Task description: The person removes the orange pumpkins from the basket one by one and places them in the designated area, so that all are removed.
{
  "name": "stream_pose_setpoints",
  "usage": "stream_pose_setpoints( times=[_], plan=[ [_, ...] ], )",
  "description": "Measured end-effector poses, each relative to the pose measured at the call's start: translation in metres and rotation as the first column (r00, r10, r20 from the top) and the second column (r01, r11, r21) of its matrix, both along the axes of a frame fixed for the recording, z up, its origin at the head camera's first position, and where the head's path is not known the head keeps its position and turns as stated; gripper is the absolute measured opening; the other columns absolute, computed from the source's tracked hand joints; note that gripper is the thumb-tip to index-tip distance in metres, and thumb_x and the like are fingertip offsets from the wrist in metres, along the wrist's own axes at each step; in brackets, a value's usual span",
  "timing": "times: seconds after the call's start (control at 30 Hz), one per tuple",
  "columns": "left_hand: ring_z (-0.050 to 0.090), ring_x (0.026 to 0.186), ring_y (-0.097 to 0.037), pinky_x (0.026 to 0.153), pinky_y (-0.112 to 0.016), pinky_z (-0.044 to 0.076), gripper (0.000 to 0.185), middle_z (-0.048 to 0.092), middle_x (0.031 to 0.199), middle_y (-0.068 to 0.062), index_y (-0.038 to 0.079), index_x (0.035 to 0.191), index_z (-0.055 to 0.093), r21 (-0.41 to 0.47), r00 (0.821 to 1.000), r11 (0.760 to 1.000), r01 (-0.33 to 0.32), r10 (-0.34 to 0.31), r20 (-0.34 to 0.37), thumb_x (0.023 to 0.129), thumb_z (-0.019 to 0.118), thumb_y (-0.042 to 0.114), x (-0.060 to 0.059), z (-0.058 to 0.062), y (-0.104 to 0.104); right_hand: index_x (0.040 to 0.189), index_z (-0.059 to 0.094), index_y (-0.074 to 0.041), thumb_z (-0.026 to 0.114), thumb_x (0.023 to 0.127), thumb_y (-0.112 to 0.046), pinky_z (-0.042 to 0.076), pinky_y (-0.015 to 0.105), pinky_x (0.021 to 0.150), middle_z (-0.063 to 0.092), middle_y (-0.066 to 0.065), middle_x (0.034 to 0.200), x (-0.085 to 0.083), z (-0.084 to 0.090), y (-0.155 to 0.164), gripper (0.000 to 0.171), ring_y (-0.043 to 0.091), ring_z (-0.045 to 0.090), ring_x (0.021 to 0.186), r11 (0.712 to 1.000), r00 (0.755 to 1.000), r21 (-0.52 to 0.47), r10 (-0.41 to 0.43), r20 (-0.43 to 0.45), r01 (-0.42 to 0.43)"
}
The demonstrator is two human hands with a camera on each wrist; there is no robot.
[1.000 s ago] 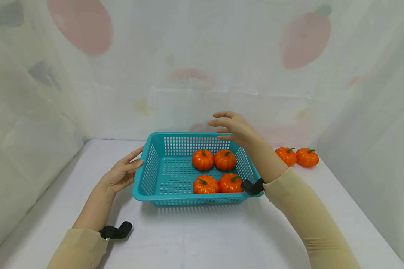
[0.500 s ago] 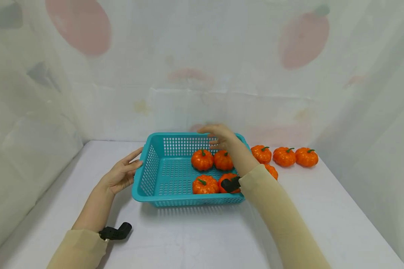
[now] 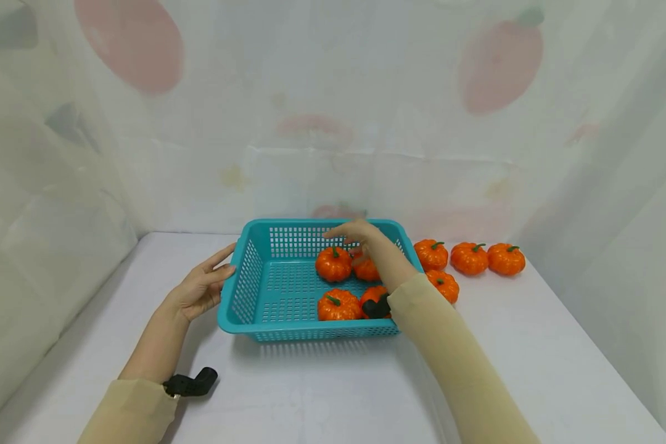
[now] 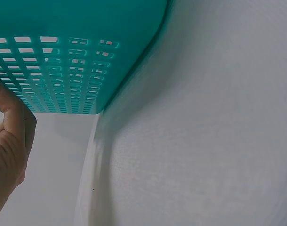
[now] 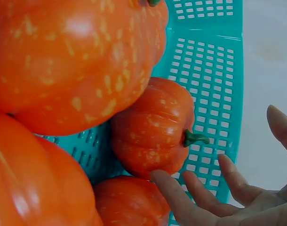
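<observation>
Teal basket [image 3: 250,271], left hand [image 3: 200,288] spread against its rim, right hand [image 3: 363,237] spread over pumpkins [image 3: 333,264]

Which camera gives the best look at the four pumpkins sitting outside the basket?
The head view. It alone shows the four pumpkins outside the basket, lying on the table right of the teal basket. The left wrist view shows only basket wall and table; the right wrist view shows only pumpkins inside the basket beside the right hand.
</observation>
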State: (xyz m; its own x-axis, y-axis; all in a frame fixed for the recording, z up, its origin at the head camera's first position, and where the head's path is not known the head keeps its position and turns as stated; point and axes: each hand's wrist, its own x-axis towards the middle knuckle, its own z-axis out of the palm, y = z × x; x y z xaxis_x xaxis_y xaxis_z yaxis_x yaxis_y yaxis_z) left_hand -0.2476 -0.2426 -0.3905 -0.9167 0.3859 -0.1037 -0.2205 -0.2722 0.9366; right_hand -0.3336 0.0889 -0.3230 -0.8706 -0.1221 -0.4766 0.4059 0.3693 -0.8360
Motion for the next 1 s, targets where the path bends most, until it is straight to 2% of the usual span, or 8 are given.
stream_pose_setpoints(
  times=[0.13, 0.33, 0.43, 0.63, 0.8, 0.9, 1.0],
  plan=[
    [0.071, 0.086, -0.01, 0.075, -0.027, 0.063, 0.07, 0.062, 0.107, 0.002, 0.018, 0.161, 0.008, -0.001, 1.0, 1.0, -0.006, 0.006, 0.0, 0.104, 0.047, 0.008, -0.001, 0.0, -0.001, 0.149, 0.039, -0.014, 0.079, 0.083, -0.031, 0.051, 0.06, 0.103, 0.038, 0.015, 0.156, -0.001, -0.003, -0.002, 0.078, 0.037, 0.038, 0.141, 0.997, 0.999, 0.076, 0.021, 0.037, -0.023],
    [0.07, 0.088, -0.009, 0.075, -0.026, 0.063, 0.069, 0.061, 0.11, 0.001, 0.018, 0.161, 0.008, -0.005, 1.0, 1.0, 0.003, -0.003, -0.006, 0.104, 0.046, 0.007, -0.002, -0.003, -0.004, 0.142, 0.05, -0.016, 0.078, 0.085, -0.027, 0.049, 0.06, 0.104, 0.033, 0.01, 0.16, 0.002, -0.009, -0.006, 0.065, 0.037, 0.034, 0.145, 0.968, 0.983, 0.174, 0.18, 0.02, -0.181],
    [0.07, 0.089, -0.009, 0.076, -0.026, 0.063, 0.069, 0.061, 0.111, 0.001, 0.018, 0.161, 0.008, -0.002, 1.0, 1.0, 0.003, -0.003, -0.005, 0.104, 0.045, 0.007, -0.001, -0.003, -0.005, 0.145, 0.048, -0.018, 0.076, 0.086, -0.026, 0.05, 0.058, 0.105, 0.028, 0.009, 0.162, 0.005, -0.011, -0.008, 0.066, 0.04, 0.032, 0.145, 0.936, 0.962, 0.222, 0.273, 0.028, -0.272],
    [0.071, 0.089, -0.01, 0.077, -0.027, 0.063, 0.07, 0.061, 0.111, 0.001, 0.018, 0.161, 0.006, 0.014, 1.0, 1.0, 0.004, -0.004, -0.003, 0.104, 0.046, 0.007, 0.001, -0.001, -0.006, 0.15, 0.042, -0.024, 0.072, 0.089, -0.019, 0.052, 0.055, 0.104, 0.017, 0.01, 0.166, 0.004, -0.013, -0.009, 0.068, 0.042, 0.026, 0.148, 0.865, 0.897, 0.239, 0.433, 0.089, -0.441],
    [0.071, 0.089, -0.01, 0.077, -0.027, 0.063, 0.071, 0.061, 0.11, 0.0, 0.018, 0.161, 0.005, 0.021, 1.0, 1.0, 0.007, -0.007, -0.002, 0.104, 0.046, 0.007, 0.002, 0.001, -0.006, 0.151, 0.039, -0.028, 0.071, 0.09, -0.01, 0.054, 0.053, 0.102, 0.009, 0.009, 0.167, 0.001, -0.017, -0.009, 0.071, 0.045, 0.029, 0.146, 0.838, 0.866, 0.219, 0.483, 0.127, -0.5],
    [0.071, 0.089, -0.01, 0.077, -0.027, 0.063, 0.07, 0.061, 0.11, 0.0, 0.017, 0.161, 0.005, 0.024, 1.0, 1.0, 0.013, -0.013, -0.005, 0.104, 0.045, 0.006, 0.002, 0.0, -0.006, 0.151, 0.038, -0.03, 0.069, 0.09, -0.005, 0.053, 0.053, 0.102, 0.005, 0.009, 0.168, 0.001, -0.019, -0.008, 0.073, 0.04, 0.035, 0.141, 0.828, 0.851, 0.2, 0.504, 0.144, -0.524],
    [0.072, 0.089, -0.011, 0.077, -0.028, 0.063, 0.07, 0.062, 0.11, 0.0, 0.017, 0.161, 0.005, 0.029, 1.0, 0.999, 0.018, -0.018, -0.009, 0.104, 0.045, 0.006, 0.002, 0.0, -0.007, 0.152, 0.035, -0.031, 0.067, 0.091, -0.002, 0.054, 0.052, 0.102, 0.003, 0.008, 0.168, 0.002, -0.019, -0.009, 0.076, 0.035, 0.04, 0.135, 0.806, 0.832, 0.207, 0.536, 0.146, -0.555]
  ],
)
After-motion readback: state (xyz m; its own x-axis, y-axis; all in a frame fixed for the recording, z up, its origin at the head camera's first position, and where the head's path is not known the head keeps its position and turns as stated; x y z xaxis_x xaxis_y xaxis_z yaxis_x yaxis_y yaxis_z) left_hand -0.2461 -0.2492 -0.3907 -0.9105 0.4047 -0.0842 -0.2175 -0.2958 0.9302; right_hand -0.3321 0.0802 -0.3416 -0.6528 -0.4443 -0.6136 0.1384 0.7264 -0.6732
